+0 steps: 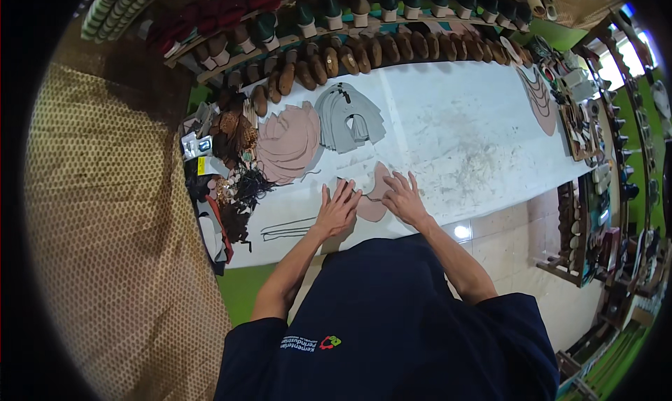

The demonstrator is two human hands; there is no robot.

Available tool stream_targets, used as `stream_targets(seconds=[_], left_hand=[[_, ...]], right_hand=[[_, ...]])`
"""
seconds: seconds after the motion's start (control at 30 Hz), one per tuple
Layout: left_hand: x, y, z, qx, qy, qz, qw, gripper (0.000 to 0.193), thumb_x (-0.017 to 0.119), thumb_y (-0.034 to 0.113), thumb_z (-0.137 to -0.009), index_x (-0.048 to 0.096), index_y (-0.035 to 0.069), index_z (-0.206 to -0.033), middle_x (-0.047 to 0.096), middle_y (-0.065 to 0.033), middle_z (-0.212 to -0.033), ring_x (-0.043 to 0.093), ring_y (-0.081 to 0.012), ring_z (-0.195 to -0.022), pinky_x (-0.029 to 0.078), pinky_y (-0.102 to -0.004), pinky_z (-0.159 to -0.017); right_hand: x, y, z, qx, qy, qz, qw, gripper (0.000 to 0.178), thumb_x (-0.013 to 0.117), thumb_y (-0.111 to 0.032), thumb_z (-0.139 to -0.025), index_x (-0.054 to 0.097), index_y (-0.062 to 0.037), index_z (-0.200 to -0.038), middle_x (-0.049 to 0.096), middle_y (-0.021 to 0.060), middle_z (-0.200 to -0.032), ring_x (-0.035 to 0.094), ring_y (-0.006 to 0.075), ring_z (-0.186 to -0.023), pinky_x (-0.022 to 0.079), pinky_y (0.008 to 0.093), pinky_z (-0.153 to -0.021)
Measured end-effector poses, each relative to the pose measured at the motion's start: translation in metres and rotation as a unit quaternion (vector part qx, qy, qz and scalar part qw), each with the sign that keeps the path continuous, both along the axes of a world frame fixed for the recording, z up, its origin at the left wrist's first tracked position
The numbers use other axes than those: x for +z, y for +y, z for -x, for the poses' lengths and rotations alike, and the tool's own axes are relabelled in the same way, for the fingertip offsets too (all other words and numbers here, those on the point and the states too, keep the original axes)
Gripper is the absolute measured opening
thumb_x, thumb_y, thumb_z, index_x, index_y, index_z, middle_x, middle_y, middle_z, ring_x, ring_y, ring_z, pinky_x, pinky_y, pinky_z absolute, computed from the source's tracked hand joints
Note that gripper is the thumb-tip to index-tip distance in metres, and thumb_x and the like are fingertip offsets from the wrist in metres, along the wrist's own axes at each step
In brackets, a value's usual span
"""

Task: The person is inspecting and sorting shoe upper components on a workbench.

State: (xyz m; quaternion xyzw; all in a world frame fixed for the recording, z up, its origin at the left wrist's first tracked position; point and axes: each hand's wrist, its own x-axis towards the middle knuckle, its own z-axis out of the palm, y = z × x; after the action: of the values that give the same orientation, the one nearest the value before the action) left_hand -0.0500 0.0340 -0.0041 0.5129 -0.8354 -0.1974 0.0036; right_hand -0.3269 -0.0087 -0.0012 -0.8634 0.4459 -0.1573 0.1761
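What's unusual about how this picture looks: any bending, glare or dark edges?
In the head view, black surrounds the rounded image, and the row of brown shoe lasts bows into an arc; also in the head view, light glares off the tiled floor, while the left hand and right hand look fairly sharp.

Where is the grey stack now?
In the head view, the grey stack lies on the left half of the white table, just right of the pink stack, beyond the left hand.
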Motion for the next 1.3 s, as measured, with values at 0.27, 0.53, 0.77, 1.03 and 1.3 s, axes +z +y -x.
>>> stream_targets(seconds=[0.27, 0.53, 0.77, 1.03, 1.3], left_hand=[[0.006, 0.002, 0.011, 0.014, -0.043, 0.007, 0.999, 0.065, 0.056, 0.029, -0.102, 0.037, 0.022, -0.164, 0.018, -0.0113, -0.176, 0.01, -0.0355, -0.164, 0.004, -0.0787, -0.12], [0.008, 0.013, 0.031, 0.086, -0.034, 0.022, 0.995, 0.067, 0.058, 0.027, -0.1, 0.037, 0.02, -0.164, 0.016, -0.0089, -0.177, 0.009, -0.0342, -0.164, 0.009, -0.0814, -0.119], [-0.009, 0.031, 0.047, 0.117, -0.092, 0.076, 0.986, 0.078, 0.057, 0.023, -0.098, 0.024, 0.021, -0.169, 0.017, -0.0094, -0.177, 0.01, -0.0334, -0.164, 0.005, -0.0808, -0.119], [-0.001, 0.036, 0.071, 0.25, -0.007, 0.007, 0.968, 0.078, 0.056, 0.019, -0.094, 0.031, 0.02, -0.167, 0.016, -0.0095, -0.178, 0.01, -0.0311, -0.165, 0.002, -0.0805, -0.12], [-0.003, 0.037, 0.076, 0.261, -0.051, 0.009, 0.964, 0.077, 0.057, 0.021, -0.093, 0.034, 0.021, -0.166, 0.017, -0.0084, -0.178, 0.011, -0.0309, -0.164, 0.0, -0.0805, -0.12]], right_hand=[[0.003, -0.019, 0.015, 0.01, -0.003, -0.016, 1.0, 0.019, 0.071, -0.031, -0.095, 0.078, -0.0126, -0.094, 0.054, 0.008, -0.151, 0.035, 0.0339, -0.152, 0.015, 0.0653, -0.126], [-0.003, -0.034, 0.015, 0.044, 0.006, -0.013, 0.999, 0.02, 0.071, -0.03, -0.094, 0.079, -0.0115, -0.093, 0.054, 0.01, -0.15, 0.034, 0.0352, -0.152, 0.014, 0.0662, -0.126], [-0.005, -0.045, 0.007, 0.078, -0.01, -0.017, 0.997, 0.021, 0.072, -0.028, -0.092, 0.079, -0.0083, -0.091, 0.053, 0.0123, -0.151, 0.033, 0.0384, -0.152, 0.015, 0.0659, -0.126], [-0.003, -0.058, 0.011, 0.102, 0.01, -0.034, 0.994, 0.024, 0.068, -0.027, -0.093, 0.078, -0.0056, -0.092, 0.049, 0.0143, -0.154, 0.03, 0.0408, -0.153, 0.015, 0.0664, -0.126], [-0.003, -0.055, 0.009, 0.112, 0.006, -0.079, 0.991, 0.027, 0.065, -0.03, -0.091, 0.077, -0.0048, -0.091, 0.05, 0.0157, -0.156, 0.029, 0.0394, -0.155, 0.01, 0.0646, -0.128]])
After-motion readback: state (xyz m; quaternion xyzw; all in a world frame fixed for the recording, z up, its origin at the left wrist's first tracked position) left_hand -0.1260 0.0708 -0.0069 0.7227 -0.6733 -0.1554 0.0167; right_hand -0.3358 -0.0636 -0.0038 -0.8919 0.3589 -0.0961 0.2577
